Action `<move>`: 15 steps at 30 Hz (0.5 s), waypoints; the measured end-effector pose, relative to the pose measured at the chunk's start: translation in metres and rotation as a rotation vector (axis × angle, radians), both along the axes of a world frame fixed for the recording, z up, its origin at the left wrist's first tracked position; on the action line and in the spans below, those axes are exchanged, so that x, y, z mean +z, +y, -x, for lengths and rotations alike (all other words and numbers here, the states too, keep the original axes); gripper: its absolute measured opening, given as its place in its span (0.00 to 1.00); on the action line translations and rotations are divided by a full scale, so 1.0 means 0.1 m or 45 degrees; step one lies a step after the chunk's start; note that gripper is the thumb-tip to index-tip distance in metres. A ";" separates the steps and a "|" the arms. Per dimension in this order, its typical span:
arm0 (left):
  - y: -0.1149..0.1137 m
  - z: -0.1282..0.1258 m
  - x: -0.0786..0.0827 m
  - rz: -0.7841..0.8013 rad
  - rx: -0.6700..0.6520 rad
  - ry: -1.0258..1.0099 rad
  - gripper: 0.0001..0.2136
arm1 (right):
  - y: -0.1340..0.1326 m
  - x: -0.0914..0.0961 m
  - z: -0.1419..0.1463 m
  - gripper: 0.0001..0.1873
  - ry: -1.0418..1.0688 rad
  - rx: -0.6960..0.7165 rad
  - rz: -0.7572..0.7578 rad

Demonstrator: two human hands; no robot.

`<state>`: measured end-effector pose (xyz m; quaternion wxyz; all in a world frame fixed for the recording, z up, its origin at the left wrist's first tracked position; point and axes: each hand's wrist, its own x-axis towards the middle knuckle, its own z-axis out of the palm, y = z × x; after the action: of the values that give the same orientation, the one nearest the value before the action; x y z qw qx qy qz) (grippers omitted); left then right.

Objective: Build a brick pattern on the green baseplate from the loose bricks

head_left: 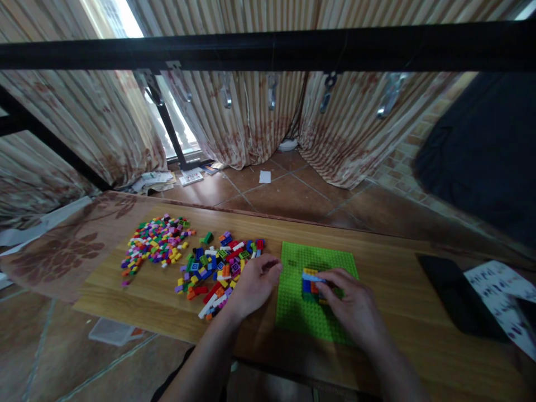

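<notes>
A bright green studded baseplate [293, 312] lies on the wooden board, and a small block of stacked toy bricks [307, 286] in blue, yellow, orange and green stands on it. My right hand [354, 304] reaches over the plate from the right; its thumb and fingers pinch a light blue brick [312, 277] at the top of the stack. Part of the stack is hidden behind that hand. Just off the plate's left edge, my left hand [257, 283] is curled closed, thumb near the fingertips. Whatever it may hold is hidden.
Larger mixed bricks [213, 268] are spread left of my left hand, with a pile of smaller bricks [157, 240] farther left. A black flat object [456, 290] and a printed sheet [498, 290] lie at the right. A dark metal bar [268, 50] with hooks crosses ahead.
</notes>
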<state>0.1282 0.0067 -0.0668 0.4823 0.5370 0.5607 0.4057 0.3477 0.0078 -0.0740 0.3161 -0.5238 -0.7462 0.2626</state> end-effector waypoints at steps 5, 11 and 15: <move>-0.05 -0.13 -0.07 0.025 -0.095 -0.071 0.11 | 0.02 -0.03 -0.08 0.10 -0.014 -0.019 -0.023; -0.06 -0.25 -0.10 -0.023 -0.135 0.054 0.11 | 0.03 -0.04 -0.09 0.10 -0.033 -0.008 -0.025; -0.07 -0.31 -0.08 -0.065 -0.144 0.161 0.12 | 0.03 -0.03 -0.09 0.10 -0.033 -0.006 -0.050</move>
<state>0.1590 0.0000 -0.0748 0.4542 0.6046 0.5482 0.3572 0.3565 0.0109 -0.0771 0.3174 -0.5226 -0.7539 0.2404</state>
